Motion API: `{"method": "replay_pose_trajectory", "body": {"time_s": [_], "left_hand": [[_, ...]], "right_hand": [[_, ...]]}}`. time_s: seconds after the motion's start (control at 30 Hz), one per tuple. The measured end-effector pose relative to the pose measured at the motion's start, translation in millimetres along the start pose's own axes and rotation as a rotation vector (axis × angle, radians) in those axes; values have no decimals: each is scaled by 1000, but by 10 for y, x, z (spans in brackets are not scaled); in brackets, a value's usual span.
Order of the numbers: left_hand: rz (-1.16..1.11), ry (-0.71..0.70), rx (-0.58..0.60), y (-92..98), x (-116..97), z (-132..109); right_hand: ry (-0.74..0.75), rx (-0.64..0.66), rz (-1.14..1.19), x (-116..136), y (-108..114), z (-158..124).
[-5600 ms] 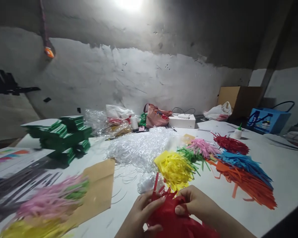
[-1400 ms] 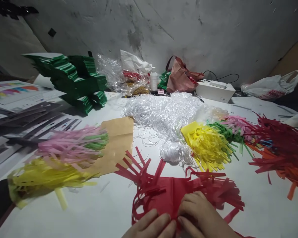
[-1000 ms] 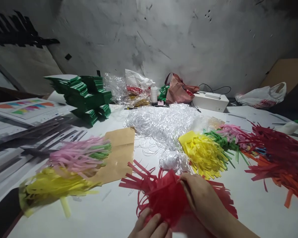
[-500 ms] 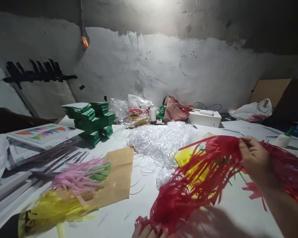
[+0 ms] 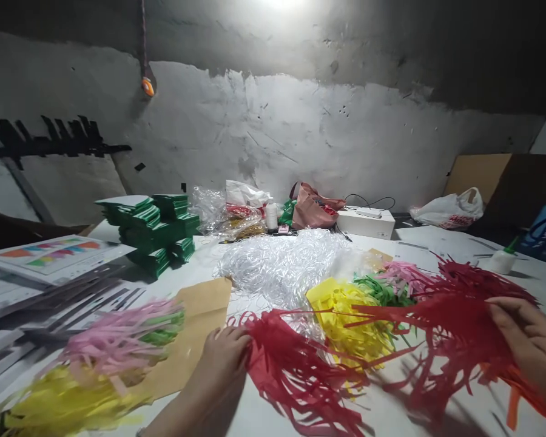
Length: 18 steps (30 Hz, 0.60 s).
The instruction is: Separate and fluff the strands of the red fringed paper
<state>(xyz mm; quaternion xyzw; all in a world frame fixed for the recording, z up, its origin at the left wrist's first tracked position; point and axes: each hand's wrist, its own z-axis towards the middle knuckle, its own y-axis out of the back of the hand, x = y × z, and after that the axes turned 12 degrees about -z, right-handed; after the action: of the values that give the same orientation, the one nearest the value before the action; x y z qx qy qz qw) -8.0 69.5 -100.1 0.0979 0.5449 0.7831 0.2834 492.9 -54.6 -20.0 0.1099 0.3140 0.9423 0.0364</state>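
My left hand (image 5: 225,352) pinches the edge of a red fringed paper piece (image 5: 284,358), whose cut strips hang over the table front. On the right, my right hand (image 5: 530,340) grips another red fringed paper piece (image 5: 459,325) between thumb and fingers. A few strips stretch between the two pieces. Behind and between my hands lie yellow fringed paper (image 5: 355,315), green strips (image 5: 377,290) and pink strips (image 5: 404,274). More dark red fringe (image 5: 473,276) lies beyond my right hand. Orange strips (image 5: 514,400) show below it.
Clear plastic cord (image 5: 282,264) is heaped mid-table. Left are a brown paper sheet (image 5: 204,309), pink fringe (image 5: 113,340), yellow fringe (image 5: 68,397), green-edged stacks (image 5: 150,230) and printed sheets (image 5: 54,255). A glue bottle (image 5: 503,261) and white box (image 5: 366,223) stand right.
My hands have moved apart, the left one up and leftward, the right one lower and rightward. The red fringe between them has separated into two pieces. The view has shifted slightly right.
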Motion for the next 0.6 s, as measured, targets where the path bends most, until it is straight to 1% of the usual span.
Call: {"method": "replay_pose_trajectory", "body": {"time_s": [0.03,0.07,0.1,0.13,0.17,0.2,0.27,0.33,0.37,0.43,0.47,0.53,0.6], "left_hand": [[-6,9,-7,82,-8,-20],[-21,1,-45,167,-55,-50],[-48,-22,-102,254,-143,-83],[-95,-64,-176,339,-267,-112],[-163,-122,-253,417,-424,-131],[-245,-179,-285,481,-602,-135],[-441,-279,-265,544,-986,-88],[-660,-356,-243,510,-1341,30],[-784,-364,-216,464,-1489,106],[-1074,-293,-118,351,-1709,265],[-1226,-241,-63,300,-1779,337],[-1472,-109,99,235,-1839,442],[-1576,14,311,238,-1805,486]], "right_hand": [[11,56,9,123,41,4],[52,109,36,257,80,11],[136,148,89,402,116,17],[263,176,165,557,150,23],[357,165,230,720,184,26],[424,141,281,887,219,28],[527,123,332,1213,301,31],[602,96,354,1493,406,43],[628,83,360,1604,465,55],[680,73,375,1756,588,94],[704,65,384,1795,645,119],[735,43,389,1805,740,176],[728,17,375,1733,795,235]]}}
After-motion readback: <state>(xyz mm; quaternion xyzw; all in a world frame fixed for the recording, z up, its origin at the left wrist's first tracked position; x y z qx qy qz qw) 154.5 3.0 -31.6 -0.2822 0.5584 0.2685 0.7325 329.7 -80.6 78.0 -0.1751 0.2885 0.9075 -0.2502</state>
